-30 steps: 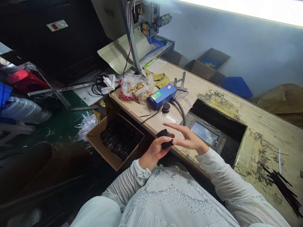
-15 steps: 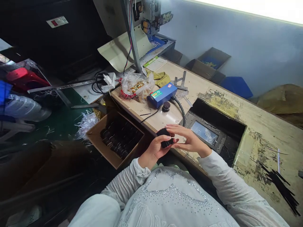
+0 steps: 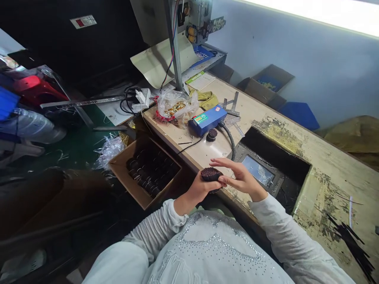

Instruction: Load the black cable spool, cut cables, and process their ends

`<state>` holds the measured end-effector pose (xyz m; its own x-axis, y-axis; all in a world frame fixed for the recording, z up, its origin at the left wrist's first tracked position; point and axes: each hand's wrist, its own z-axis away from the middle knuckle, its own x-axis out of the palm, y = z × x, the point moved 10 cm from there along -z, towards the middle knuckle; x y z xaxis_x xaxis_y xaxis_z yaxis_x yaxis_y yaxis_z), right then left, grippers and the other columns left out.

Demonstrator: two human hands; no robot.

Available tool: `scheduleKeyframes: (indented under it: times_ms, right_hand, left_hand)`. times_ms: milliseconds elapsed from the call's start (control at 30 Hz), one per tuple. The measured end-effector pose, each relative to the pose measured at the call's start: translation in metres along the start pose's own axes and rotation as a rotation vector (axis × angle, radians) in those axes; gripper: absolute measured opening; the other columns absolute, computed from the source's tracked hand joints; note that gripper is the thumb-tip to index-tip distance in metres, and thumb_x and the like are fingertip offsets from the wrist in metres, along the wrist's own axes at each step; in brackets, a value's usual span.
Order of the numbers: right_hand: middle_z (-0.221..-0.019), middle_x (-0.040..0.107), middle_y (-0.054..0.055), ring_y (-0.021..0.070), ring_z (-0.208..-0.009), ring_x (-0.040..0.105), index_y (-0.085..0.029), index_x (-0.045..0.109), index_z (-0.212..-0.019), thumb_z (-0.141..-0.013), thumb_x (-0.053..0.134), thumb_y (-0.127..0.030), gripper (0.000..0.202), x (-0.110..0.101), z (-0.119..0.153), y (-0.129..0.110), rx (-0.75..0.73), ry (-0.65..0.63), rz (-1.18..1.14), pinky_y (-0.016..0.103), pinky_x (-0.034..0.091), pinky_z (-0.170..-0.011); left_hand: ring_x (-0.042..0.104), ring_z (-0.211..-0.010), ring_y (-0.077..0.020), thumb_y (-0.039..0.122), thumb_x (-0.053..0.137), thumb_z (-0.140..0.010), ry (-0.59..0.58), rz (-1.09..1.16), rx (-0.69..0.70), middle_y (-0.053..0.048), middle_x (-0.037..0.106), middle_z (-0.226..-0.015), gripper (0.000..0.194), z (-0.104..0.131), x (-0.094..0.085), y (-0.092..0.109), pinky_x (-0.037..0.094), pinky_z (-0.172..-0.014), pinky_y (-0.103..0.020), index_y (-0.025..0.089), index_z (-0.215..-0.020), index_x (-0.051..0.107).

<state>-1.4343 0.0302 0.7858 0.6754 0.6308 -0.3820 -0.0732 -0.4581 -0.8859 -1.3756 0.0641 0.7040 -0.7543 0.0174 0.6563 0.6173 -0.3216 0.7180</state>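
Observation:
A round bundle of thin black strands (image 3: 211, 174), its dotted dark-brown end facing up, is gripped by my left hand (image 3: 197, 190), whose thumb wraps across its near side. My right hand (image 3: 238, 178) is at the bundle's right side. Its thumb touches or nearly touches the bundle, while the other fingers stretch out above and apart. A smaller-looking bundle of the same kind (image 3: 211, 135) stands upright on the table, beside a blue box-shaped device (image 3: 207, 120). To the left of my hands, a cardboard box (image 3: 122, 172) holds several black banded bundles.
The wooden table (image 3: 194, 154) has a sunken recess with a screen panel (image 3: 257, 170). A ribbed black hose (image 3: 230, 138) runs from the blue device. Behind lie a clear plastic bag (image 3: 177, 104) and a yellow cloth (image 3: 207, 100). Loose black strands (image 3: 352, 242) lie at the right.
The bundle has turned in my hands, so its dotted end now faces upward. My right thumb has come to the bundle's side. The whole view has shifted slightly.

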Motion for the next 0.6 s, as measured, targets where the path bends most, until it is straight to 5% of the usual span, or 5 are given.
scheduleKeyframes:
  times_ms: [267,600]
  right_hand:
    - [-0.127,0.064,0.008,0.0238,-0.130,0.049,-0.031,0.053,-0.136,-0.092,0.057,-0.024,0.044,0.007,-0.007,-0.014,-0.150,-0.065,0.022,0.048,0.043,-0.106]
    - [-0.128,0.063,0.009,0.0240,-0.124,0.053,-0.027,0.060,-0.128,-0.088,0.064,-0.034,0.041,0.011,-0.022,-0.003,-0.020,-0.109,-0.097,0.045,0.041,-0.106]
  left_hand:
    - [0.059,-0.065,-0.0141,0.016,0.071,-0.055,-0.036,0.023,-0.052,-0.002,0.065,-0.065,0.014,0.001,-0.002,-0.003,0.045,-0.067,-0.026,0.012,-0.068,0.068]
    - [0.058,-0.058,-0.0122,0.018,0.072,-0.052,-0.228,0.217,-0.193,-0.002,0.061,-0.068,0.021,0.009,0.007,-0.012,0.045,-0.060,-0.025,0.013,-0.072,0.067]
